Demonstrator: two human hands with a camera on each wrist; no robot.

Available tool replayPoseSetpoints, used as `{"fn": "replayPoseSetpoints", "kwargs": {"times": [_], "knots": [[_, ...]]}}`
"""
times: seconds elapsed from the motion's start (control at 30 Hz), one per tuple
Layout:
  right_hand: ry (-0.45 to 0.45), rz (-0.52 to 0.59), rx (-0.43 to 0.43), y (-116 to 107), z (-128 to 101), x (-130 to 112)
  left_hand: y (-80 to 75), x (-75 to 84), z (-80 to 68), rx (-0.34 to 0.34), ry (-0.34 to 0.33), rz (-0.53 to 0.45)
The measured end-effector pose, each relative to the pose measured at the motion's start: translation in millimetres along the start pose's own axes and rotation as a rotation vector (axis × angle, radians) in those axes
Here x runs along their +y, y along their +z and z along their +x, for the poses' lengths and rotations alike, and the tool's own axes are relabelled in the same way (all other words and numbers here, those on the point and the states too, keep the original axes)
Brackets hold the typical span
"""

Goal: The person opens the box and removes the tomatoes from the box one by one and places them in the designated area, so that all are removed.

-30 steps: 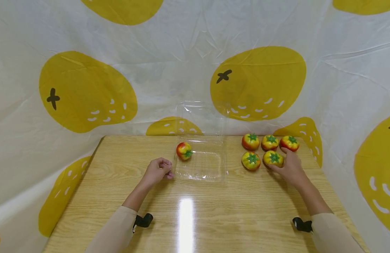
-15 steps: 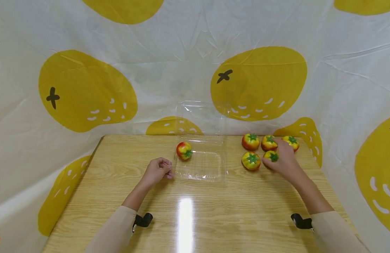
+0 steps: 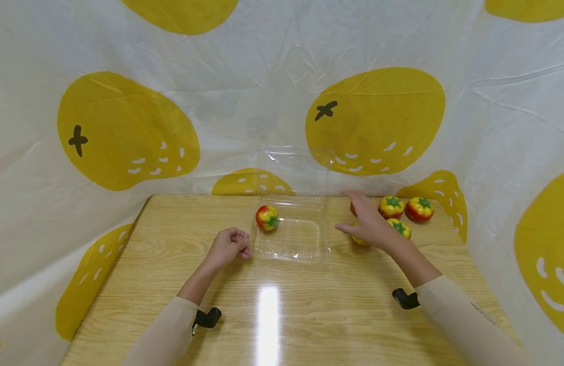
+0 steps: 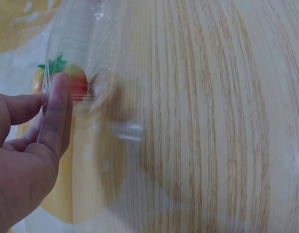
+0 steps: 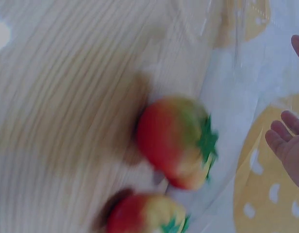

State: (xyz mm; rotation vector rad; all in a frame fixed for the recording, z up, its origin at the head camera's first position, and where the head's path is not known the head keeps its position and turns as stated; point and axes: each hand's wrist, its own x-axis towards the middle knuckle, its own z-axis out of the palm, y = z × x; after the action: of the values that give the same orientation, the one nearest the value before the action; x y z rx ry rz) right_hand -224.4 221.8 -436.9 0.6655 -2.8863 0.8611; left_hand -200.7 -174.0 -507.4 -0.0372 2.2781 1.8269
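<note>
My left hand (image 3: 229, 246) pinches the near-left rim of a clear plastic clamshell box (image 3: 300, 234), thumb on one side and fingers on the other, as the left wrist view shows. The box's lid (image 3: 291, 170) stands raised at the back. In its left rear corner lies one red-and-yellow tomato (image 3: 267, 218) with a green star-shaped top, tipped on its side. My right hand (image 3: 371, 223) reaches over two similar tomatoes, thumb and fingers spread, partly covering the rear one (image 3: 353, 207) and the front one (image 3: 361, 240). It holds nothing; in the right wrist view its fingertips (image 5: 278, 141) are apart from the tomatoes.
More tomatoes sit to the right: one (image 3: 392, 207) and another (image 3: 419, 209) at the back, one (image 3: 401, 229) in front, partly behind my right hand. A printed white curtain (image 3: 245, 101) hangs along the wooden table's (image 3: 332, 305) far edge and sides.
My right hand has left the right-hand tomatoes and swung left over the two nearest the box, its fingers spreading. The left hand and the box have stayed put.
</note>
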Motion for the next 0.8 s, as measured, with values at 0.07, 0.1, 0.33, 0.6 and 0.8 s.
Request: {"fn": "replayPoseSetpoints", "kwargs": {"times": [0.07, 0.1, 0.33, 0.6, 0.8], "knots": [[-0.021, -0.003, -0.019, 8, 10, -6, -0.7, -1.3, 0.9, 0.002, 0.002, -0.003], [-0.029, -0.005, -0.028, 12, 15, -9, -1.0, -1.9, 1.3, 0.003, 0.002, -0.006], [-0.086, 0.025, -0.086, 35, 45, -37, -0.4, -3.3, 2.8, -0.006, -0.001, -0.007], [-0.150, 0.011, -0.132, 65, 73, -55, 0.0, -4.7, 3.5, -0.002, 0.006, -0.005], [-0.151, 0.008, -0.197, 82, 88, -66, -1.4, -6.6, 4.4, 0.001, 0.016, -0.011]]}}
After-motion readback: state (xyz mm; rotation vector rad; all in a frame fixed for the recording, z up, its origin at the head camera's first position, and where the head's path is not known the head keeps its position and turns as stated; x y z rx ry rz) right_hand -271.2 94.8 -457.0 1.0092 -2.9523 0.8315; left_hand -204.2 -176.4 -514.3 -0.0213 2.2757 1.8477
